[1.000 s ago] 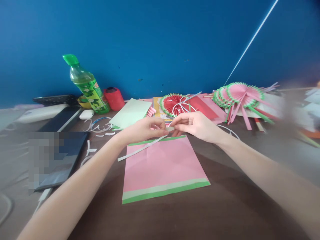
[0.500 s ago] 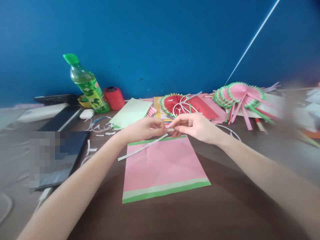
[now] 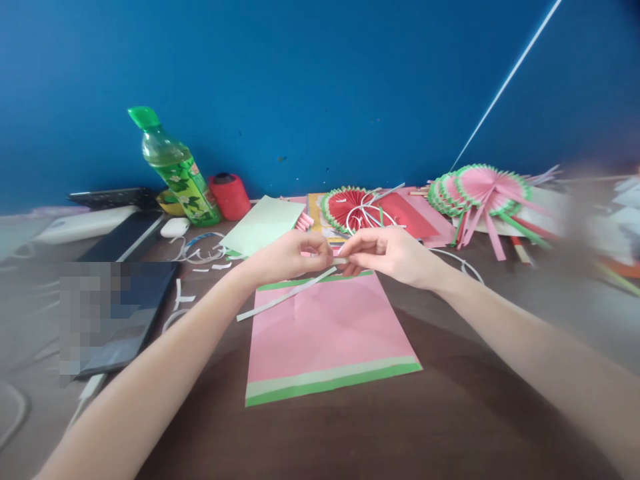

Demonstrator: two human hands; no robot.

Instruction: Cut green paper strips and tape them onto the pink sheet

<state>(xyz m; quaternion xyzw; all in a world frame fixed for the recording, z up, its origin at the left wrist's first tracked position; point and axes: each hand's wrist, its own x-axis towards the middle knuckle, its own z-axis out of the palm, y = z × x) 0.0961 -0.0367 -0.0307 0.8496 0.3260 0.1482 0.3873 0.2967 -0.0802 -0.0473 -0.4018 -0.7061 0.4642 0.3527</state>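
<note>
My left hand (image 3: 287, 257) and right hand (image 3: 387, 252) meet fingertip to fingertip over the far edge of the pink sheet (image 3: 325, 330), both pinched shut on the upper end of a thin white paper strip (image 3: 286, 294). From that pinch the strip runs down and to the left of my fingers, crossing the sheet's far green border and ending off its left corner on the table (image 3: 450, 413). Exactly what the fingertips do at the pinch is too small to tell.

To handle this well, I'd judge a light grip is enough: the strip is flimsy and will crease or tear if the two hands pull apart. Keeping both pinches close together gives control of the end, and the loose tail should stay free of the sheet's edge so it does not snag.

Beyond my fingers lie a red folded fan (image 3: 350, 207) and, further right, a stack of pink fans (image 3: 475, 190). Well to the left stand a green bottle (image 3: 175, 170) and a red spool (image 3: 230, 197).
</note>
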